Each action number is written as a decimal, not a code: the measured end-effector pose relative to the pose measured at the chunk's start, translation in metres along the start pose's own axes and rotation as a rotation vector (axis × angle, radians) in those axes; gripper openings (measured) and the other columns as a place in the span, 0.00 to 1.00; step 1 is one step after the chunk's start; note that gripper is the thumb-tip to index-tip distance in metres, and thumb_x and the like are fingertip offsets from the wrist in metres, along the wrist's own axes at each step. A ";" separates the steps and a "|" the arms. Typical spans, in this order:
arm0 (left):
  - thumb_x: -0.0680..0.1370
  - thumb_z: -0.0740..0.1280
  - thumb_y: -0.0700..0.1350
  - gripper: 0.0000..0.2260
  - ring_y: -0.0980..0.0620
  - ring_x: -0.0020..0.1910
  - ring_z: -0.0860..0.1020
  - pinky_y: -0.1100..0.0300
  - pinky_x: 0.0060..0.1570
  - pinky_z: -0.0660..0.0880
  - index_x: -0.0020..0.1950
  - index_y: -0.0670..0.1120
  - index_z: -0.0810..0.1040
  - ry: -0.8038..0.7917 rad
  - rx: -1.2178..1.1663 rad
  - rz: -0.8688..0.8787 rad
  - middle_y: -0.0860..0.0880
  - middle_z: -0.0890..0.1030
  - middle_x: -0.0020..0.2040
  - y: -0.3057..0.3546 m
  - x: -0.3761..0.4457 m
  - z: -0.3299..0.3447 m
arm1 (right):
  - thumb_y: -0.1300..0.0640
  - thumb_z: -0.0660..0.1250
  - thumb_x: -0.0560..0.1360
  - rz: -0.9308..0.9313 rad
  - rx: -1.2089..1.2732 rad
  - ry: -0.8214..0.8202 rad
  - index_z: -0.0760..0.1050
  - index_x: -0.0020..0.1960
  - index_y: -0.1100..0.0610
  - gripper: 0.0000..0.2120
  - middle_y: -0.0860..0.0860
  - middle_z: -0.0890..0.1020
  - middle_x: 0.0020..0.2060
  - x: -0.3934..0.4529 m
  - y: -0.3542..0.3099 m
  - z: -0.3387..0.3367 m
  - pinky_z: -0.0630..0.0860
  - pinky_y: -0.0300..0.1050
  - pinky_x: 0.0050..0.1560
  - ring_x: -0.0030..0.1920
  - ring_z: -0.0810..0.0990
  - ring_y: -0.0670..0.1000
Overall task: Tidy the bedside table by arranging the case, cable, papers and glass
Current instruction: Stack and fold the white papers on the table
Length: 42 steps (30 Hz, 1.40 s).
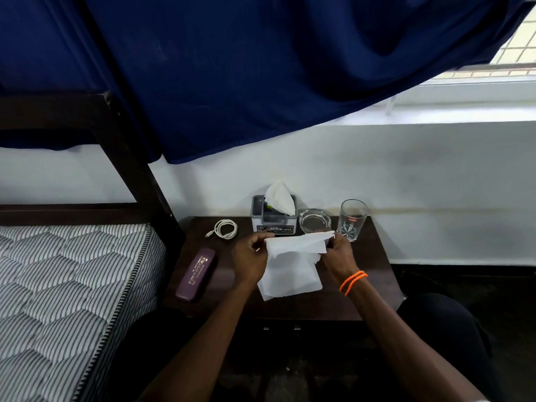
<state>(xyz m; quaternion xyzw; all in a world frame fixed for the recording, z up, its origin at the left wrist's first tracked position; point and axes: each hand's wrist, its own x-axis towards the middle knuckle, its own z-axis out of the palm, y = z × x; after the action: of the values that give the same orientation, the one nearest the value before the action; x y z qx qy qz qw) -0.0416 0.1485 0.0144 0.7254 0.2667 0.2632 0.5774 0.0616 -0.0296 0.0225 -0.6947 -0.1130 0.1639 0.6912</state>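
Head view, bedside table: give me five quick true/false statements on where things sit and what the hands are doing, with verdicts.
1. Both hands hold the paper. True: the left hand pinches its left edge and the right hand its right edge.
2. The cable is stretched out straight across the table. False: it lies coiled near the back left.
3. The glass stands upright at the back right of the table. True.
4. The case lies open. False: it lies shut near the table's left edge.
5. The glass stands left of the tissue box. False: it stands to the right, with the ashtray between them.
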 end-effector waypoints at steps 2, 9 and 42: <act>0.71 0.73 0.30 0.16 0.53 0.47 0.85 0.56 0.50 0.82 0.48 0.52 0.86 -0.009 -0.018 -0.027 0.52 0.88 0.46 -0.001 0.000 0.001 | 0.74 0.74 0.69 -0.015 -0.038 0.010 0.82 0.52 0.66 0.13 0.52 0.86 0.41 0.000 0.002 0.002 0.79 0.36 0.38 0.39 0.85 0.43; 0.72 0.78 0.36 0.12 0.51 0.39 0.81 0.60 0.39 0.79 0.54 0.43 0.84 -0.057 -0.038 -0.181 0.43 0.86 0.48 -0.015 -0.001 0.007 | 0.69 0.73 0.72 0.016 -0.131 0.023 0.80 0.50 0.56 0.11 0.55 0.85 0.45 -0.002 0.016 0.006 0.81 0.51 0.48 0.45 0.83 0.53; 0.77 0.75 0.43 0.04 0.57 0.34 0.79 0.64 0.27 0.76 0.51 0.47 0.84 -0.112 -0.046 -0.252 0.50 0.84 0.39 -0.010 -0.002 0.010 | 0.61 0.70 0.76 -0.019 -0.326 0.037 0.81 0.54 0.55 0.07 0.51 0.86 0.48 0.007 0.028 0.009 0.81 0.52 0.51 0.50 0.85 0.52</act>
<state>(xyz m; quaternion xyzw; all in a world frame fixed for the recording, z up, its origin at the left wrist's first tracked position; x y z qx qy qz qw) -0.0370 0.1423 0.0025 0.6866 0.3167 0.1535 0.6362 0.0623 -0.0190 -0.0062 -0.7996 -0.1320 0.1241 0.5726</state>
